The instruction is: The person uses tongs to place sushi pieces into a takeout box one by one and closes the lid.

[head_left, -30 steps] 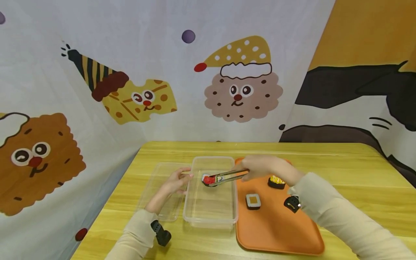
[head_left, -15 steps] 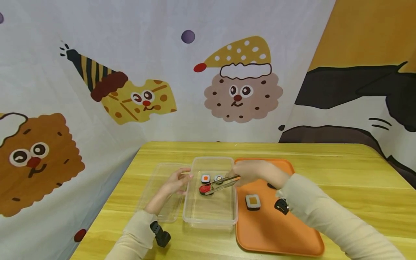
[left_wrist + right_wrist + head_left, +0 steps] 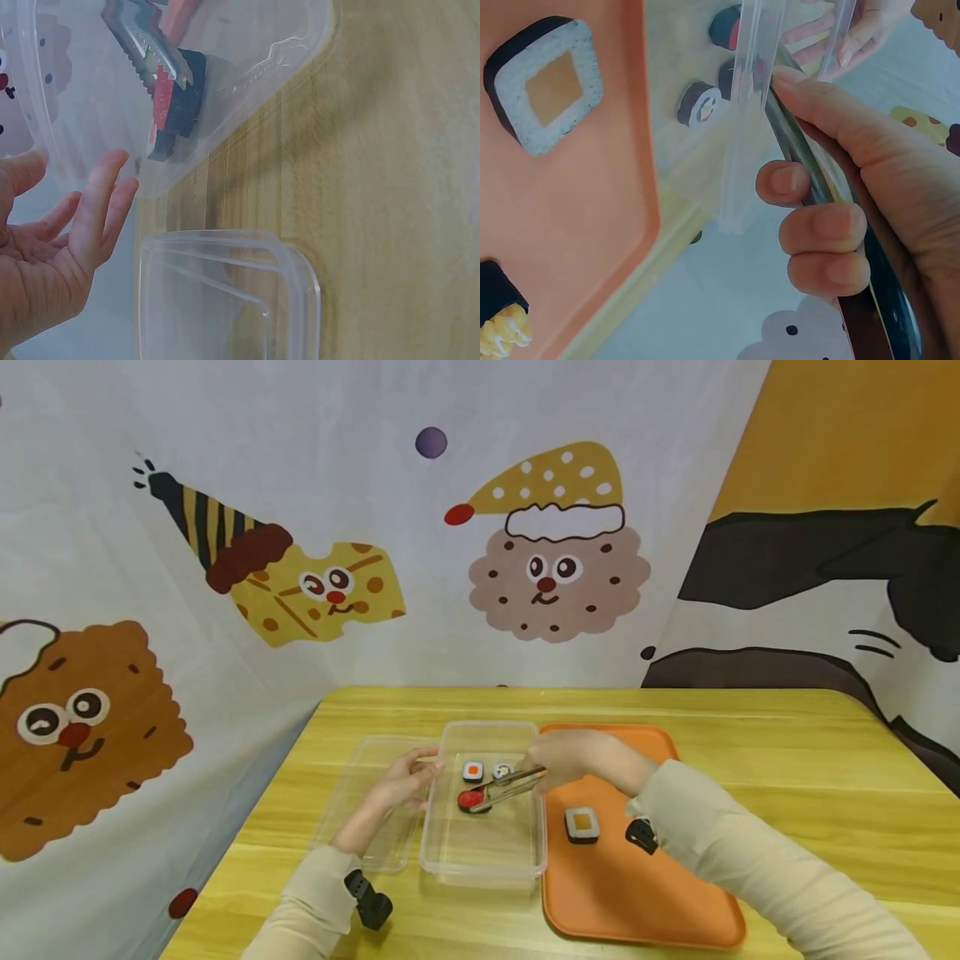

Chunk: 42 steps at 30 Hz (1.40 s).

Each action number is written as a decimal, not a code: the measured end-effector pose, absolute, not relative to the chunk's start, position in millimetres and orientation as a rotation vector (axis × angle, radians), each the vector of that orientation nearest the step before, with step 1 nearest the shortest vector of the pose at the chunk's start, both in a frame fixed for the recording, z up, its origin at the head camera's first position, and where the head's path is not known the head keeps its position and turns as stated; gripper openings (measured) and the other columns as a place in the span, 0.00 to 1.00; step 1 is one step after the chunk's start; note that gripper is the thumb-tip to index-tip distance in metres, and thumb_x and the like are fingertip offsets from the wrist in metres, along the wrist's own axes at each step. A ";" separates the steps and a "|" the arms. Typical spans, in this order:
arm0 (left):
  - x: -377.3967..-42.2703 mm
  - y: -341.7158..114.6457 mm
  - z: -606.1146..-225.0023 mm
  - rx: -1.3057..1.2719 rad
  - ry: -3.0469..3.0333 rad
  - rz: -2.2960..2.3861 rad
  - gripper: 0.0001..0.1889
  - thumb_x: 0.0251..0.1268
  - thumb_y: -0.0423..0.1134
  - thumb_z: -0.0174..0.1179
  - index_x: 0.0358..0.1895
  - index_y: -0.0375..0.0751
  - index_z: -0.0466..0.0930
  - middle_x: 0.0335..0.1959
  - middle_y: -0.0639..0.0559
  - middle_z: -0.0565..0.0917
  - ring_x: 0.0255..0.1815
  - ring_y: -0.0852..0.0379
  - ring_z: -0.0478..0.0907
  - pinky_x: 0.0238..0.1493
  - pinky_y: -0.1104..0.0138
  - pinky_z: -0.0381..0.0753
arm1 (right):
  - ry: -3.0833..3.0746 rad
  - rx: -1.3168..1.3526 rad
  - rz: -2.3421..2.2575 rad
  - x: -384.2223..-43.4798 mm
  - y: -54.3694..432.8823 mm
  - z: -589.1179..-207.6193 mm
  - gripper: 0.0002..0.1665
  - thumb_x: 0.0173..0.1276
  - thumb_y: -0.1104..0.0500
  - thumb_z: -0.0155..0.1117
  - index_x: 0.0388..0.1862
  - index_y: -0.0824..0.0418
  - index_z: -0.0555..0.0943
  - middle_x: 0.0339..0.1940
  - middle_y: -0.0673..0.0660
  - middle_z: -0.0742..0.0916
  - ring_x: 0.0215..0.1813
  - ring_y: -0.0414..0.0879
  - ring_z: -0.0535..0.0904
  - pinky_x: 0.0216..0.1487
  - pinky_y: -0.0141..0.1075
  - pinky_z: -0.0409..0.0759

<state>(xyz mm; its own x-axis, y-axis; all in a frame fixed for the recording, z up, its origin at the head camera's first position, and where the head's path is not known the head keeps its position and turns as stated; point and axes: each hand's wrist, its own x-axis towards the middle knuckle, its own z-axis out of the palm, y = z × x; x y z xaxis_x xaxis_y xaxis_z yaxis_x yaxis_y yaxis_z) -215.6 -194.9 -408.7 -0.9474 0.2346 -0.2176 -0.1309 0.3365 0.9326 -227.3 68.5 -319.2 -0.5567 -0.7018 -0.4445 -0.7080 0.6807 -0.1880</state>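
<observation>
My right hand grips metal tongs, its fingers wrapped round the handles in the right wrist view. The tongs' tips are at a red-topped black sushi piece low inside a clear plastic container. Behind that piece sit a square roll with an orange centre and a round white roll, partly covered by the tongs. My left hand is at the container's left wall, its fingers extended and thumb at the rim. In the left wrist view the tongs' serrated tips overlap the red piece.
An orange tray lies right of the container, bearing a square roll with a yellow centre and a corn-topped piece. Under my left hand, a clear lid lies on the wooden table. A cartoon-printed cloth hangs behind.
My right hand has brought the tongs and red-topped piece nearer and slightly left inside the container, uncovering two rolls behind. In the last half second they shift little. My left hand stays put.
</observation>
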 end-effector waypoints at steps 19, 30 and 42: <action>-215.5 -192.4 -408.2 0.039 2.302 1.653 0.26 0.69 0.40 0.48 0.67 0.36 0.57 0.61 0.29 0.68 0.60 0.35 0.68 0.25 0.68 0.83 | 2.532 -1.079 -0.260 -228.2 118.2 -305.6 0.32 0.61 0.56 0.62 0.65 0.52 0.68 0.57 0.53 0.80 0.19 0.37 0.66 0.32 0.30 0.72; -214.4 -191.6 -406.4 0.038 2.302 1.638 0.25 0.70 0.40 0.47 0.67 0.37 0.57 0.61 0.29 0.67 0.60 0.35 0.68 0.28 0.65 0.84 | 2.633 -1.012 -0.458 -235.2 183.7 -291.8 0.34 0.61 0.54 0.63 0.65 0.61 0.67 0.44 0.57 0.85 0.14 0.34 0.53 0.25 0.27 0.67; -215.0 -191.8 -406.5 0.020 2.304 1.638 0.25 0.70 0.40 0.48 0.67 0.38 0.58 0.61 0.31 0.68 0.61 0.36 0.67 0.31 0.63 0.84 | 2.668 -0.807 -0.493 -230.3 236.1 -294.8 0.39 0.58 0.47 0.65 0.65 0.61 0.67 0.06 0.43 0.61 0.06 0.33 0.58 0.10 0.28 0.68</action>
